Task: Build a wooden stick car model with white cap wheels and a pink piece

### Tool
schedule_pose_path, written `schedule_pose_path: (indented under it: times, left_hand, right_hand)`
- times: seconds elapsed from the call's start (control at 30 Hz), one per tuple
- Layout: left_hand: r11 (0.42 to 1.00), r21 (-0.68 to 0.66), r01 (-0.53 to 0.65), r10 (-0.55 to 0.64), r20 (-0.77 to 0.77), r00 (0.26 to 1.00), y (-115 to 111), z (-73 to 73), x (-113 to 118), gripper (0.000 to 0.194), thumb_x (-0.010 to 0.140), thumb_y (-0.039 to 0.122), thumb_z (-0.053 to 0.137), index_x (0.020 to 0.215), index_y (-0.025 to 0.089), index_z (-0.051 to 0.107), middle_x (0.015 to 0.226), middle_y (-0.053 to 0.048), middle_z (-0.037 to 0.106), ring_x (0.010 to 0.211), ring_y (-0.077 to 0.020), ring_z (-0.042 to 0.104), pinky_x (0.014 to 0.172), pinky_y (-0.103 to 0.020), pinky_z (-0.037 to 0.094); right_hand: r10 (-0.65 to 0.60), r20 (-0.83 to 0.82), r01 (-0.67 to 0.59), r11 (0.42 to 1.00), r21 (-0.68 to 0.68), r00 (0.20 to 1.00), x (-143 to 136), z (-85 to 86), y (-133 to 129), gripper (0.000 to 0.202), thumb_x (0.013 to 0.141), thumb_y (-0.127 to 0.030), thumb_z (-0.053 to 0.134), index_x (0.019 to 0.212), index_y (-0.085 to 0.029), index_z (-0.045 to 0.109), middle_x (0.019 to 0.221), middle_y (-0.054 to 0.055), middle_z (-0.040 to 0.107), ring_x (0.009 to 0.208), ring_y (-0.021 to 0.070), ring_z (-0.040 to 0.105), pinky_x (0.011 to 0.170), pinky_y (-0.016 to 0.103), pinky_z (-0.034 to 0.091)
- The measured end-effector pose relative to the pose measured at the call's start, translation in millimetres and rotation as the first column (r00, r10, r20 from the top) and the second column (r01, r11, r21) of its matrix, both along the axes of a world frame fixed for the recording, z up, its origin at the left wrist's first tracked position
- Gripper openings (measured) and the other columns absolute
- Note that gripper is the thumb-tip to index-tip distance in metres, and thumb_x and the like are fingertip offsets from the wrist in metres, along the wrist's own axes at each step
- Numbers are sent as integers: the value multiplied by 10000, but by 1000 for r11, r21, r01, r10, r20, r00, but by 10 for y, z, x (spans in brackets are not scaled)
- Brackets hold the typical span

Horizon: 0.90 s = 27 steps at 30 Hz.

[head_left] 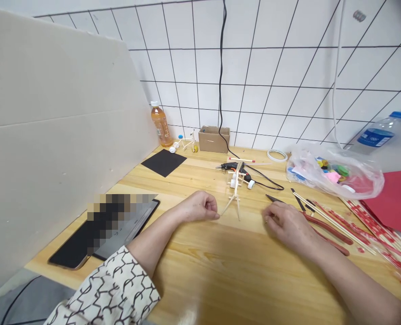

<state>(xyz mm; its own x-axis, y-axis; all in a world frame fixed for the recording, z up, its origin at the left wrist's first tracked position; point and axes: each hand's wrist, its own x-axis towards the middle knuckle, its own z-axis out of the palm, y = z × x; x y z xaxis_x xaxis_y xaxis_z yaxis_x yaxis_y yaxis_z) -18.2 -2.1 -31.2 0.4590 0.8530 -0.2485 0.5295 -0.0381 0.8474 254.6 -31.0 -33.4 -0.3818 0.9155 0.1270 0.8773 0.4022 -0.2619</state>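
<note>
A small stick model [236, 185] with white round caps stands on the wooden table between my hands. My left hand [202, 206] is curled beside it, thumb and fingertips close to the end of one thin stick leg; whether it pinches that stick is unclear. To the right, my right hand [286, 223] rests on the table with its fingers curled in, and what they hold, if anything, is hidden. Red-handled pliers [332, 228] lie partly under that hand. Behind the model is a black glue gun [236, 168].
Wooden chopsticks in red wrappers [379, 225], a plastic bag of caps [335, 174] and red paper [394, 201] lie right. Tape [277, 155], a cardboard box [214, 139], another stick model [188, 143] and a tea bottle [161, 124] are behind. Left: black sheet [164, 162], phone [75, 248].
</note>
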Motion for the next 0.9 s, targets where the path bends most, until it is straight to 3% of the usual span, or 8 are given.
schedule_pose_path:
  times: [0.13,0.23,0.4,0.67,0.9]
  left_hand:
    - [1000,-14,9,-8,48,999,11,18,-11,197,608,307,653,627,117,605,540,29,516,497,-73,432,452,-177,319]
    - [1000,-7,-6,6,59,998,20,-4,-10,219,603,323,661,633,114,605,562,19,537,509,-76,440,456,-177,321]
    - [1000,-7,-16,16,49,999,28,-36,-7,242,604,343,660,665,114,611,583,12,546,503,-73,435,442,-174,308]
    - [1000,-17,-13,13,25,1000,55,-57,-10,238,612,347,643,667,117,619,557,18,528,499,-76,437,436,-175,304]
    - [999,-30,-35,36,38,999,47,-29,3,214,607,322,645,654,115,618,536,27,515,490,-70,429,433,-167,312]
  right_hand:
    - [-116,-274,104,993,-59,955,-38,14,138,193,761,-309,471,717,-176,603,668,37,619,615,171,549,571,275,395]
    - [-174,-496,140,985,-105,851,-147,97,285,233,725,-354,525,812,-158,616,666,32,603,595,159,540,566,276,418]
    - [-184,-713,153,982,-108,677,-386,267,560,285,660,-316,615,884,-141,627,624,-16,528,557,119,471,553,258,395]
    - [-171,-801,116,985,-127,573,-583,220,879,283,651,-335,628,864,-151,648,563,-52,442,514,94,409,483,231,336]
    - [-187,-839,127,982,-141,511,-612,168,930,214,655,-351,625,746,-158,639,693,14,616,616,124,532,617,268,428]
